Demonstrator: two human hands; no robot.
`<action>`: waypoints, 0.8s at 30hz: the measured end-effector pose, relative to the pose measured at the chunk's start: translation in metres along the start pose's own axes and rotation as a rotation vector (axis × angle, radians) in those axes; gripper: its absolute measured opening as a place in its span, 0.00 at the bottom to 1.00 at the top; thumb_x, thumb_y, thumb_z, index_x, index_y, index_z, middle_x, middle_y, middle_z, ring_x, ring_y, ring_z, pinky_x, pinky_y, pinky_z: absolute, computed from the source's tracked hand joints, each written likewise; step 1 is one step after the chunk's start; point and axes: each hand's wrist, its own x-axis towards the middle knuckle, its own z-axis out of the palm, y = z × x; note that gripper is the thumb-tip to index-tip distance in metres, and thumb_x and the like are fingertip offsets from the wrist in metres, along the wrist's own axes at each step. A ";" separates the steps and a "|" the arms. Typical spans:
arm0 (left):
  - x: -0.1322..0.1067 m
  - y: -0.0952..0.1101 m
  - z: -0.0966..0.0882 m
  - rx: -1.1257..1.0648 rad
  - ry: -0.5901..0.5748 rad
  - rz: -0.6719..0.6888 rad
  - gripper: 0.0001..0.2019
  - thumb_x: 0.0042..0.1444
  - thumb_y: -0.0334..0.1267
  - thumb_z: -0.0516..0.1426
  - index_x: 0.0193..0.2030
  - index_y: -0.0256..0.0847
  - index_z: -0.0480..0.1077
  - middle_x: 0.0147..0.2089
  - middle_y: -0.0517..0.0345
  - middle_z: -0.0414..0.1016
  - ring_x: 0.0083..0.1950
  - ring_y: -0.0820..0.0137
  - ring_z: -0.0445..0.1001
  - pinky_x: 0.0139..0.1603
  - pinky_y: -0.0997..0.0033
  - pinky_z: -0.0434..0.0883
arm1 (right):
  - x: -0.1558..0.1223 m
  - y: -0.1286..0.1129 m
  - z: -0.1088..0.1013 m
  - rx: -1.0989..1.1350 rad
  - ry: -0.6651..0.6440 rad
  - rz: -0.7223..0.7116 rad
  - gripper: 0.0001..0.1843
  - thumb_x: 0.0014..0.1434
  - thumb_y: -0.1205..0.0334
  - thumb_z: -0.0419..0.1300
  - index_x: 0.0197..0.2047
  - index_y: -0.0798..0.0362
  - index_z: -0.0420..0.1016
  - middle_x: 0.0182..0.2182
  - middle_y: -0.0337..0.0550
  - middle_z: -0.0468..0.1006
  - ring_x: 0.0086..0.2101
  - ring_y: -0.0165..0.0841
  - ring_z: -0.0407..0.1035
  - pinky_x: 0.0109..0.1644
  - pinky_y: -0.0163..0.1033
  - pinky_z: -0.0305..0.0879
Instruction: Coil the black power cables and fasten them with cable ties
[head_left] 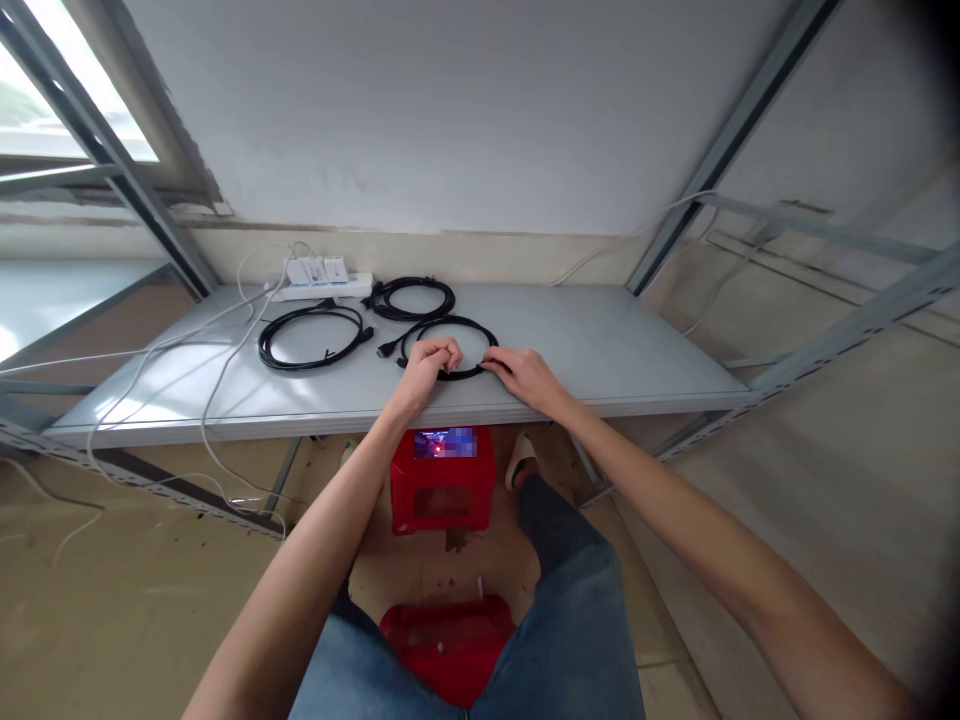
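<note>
A coiled black cable [450, 325] lies near the front of a grey metal shelf [600, 350]. My left hand [431, 362] is curled over the coil's near left side, fingers closed on the cable. My right hand [525, 374] rests on the coil's right side, fingertips pinching the cable against the shelf. Two more black coiled cables lie further back: a larger one [311, 338] to the left and a smaller one [412, 297] behind.
A white power strip [322, 280] with white adapters sits at the shelf's back left, white wires trailing off the left edge. Below the shelf stands a red stool [442, 490] with a phone on it. Metal rack struts rise on both sides.
</note>
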 end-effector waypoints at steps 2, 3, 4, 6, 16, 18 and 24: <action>0.000 -0.001 0.000 -0.006 -0.015 0.006 0.07 0.49 0.34 0.51 0.21 0.44 0.63 0.26 0.57 0.64 0.33 0.67 0.65 0.40 0.63 0.66 | 0.000 0.000 0.000 -0.002 0.002 -0.002 0.18 0.79 0.50 0.51 0.46 0.48 0.79 0.37 0.46 0.85 0.35 0.40 0.77 0.40 0.39 0.61; 0.000 -0.001 0.000 -0.004 -0.019 0.000 0.07 0.49 0.34 0.52 0.21 0.44 0.63 0.26 0.57 0.64 0.33 0.67 0.65 0.40 0.63 0.66 | 0.000 0.000 0.000 -0.002 0.003 -0.003 0.18 0.79 0.50 0.51 0.46 0.48 0.79 0.37 0.45 0.85 0.35 0.40 0.77 0.40 0.39 0.61; 0.000 -0.001 0.000 0.002 -0.022 -0.009 0.07 0.49 0.34 0.52 0.21 0.44 0.63 0.26 0.57 0.64 0.33 0.67 0.65 0.40 0.63 0.66 | 0.000 0.000 0.000 0.000 0.003 -0.003 0.18 0.79 0.50 0.51 0.46 0.48 0.79 0.37 0.45 0.85 0.35 0.39 0.76 0.40 0.39 0.61; -0.001 0.000 0.000 0.017 -0.025 -0.029 0.08 0.49 0.34 0.52 0.20 0.44 0.61 0.26 0.57 0.64 0.33 0.67 0.64 0.41 0.62 0.67 | 0.000 0.000 0.000 0.002 0.003 -0.001 0.18 0.79 0.50 0.51 0.46 0.47 0.79 0.37 0.45 0.85 0.35 0.39 0.76 0.40 0.39 0.61; -0.004 0.009 0.002 0.030 -0.030 -0.024 0.10 0.49 0.34 0.52 0.20 0.43 0.68 0.27 0.54 0.71 0.35 0.65 0.69 0.42 0.61 0.69 | 0.000 0.001 0.000 -0.007 0.002 0.000 0.18 0.79 0.50 0.51 0.46 0.47 0.79 0.37 0.45 0.85 0.35 0.39 0.76 0.40 0.40 0.61; -0.004 0.010 0.002 0.025 -0.031 -0.024 0.10 0.49 0.34 0.52 0.20 0.43 0.70 0.28 0.54 0.73 0.35 0.65 0.69 0.41 0.61 0.68 | 0.000 0.001 0.000 -0.007 -0.003 0.002 0.17 0.79 0.51 0.51 0.46 0.47 0.79 0.37 0.45 0.85 0.35 0.39 0.76 0.40 0.40 0.61; -0.004 0.010 0.001 -0.018 -0.041 -0.024 0.11 0.48 0.33 0.53 0.21 0.42 0.76 0.29 0.53 0.76 0.36 0.65 0.69 0.40 0.62 0.67 | 0.000 0.002 0.002 -0.008 0.000 0.002 0.17 0.79 0.52 0.52 0.46 0.47 0.79 0.37 0.45 0.85 0.35 0.40 0.76 0.40 0.40 0.61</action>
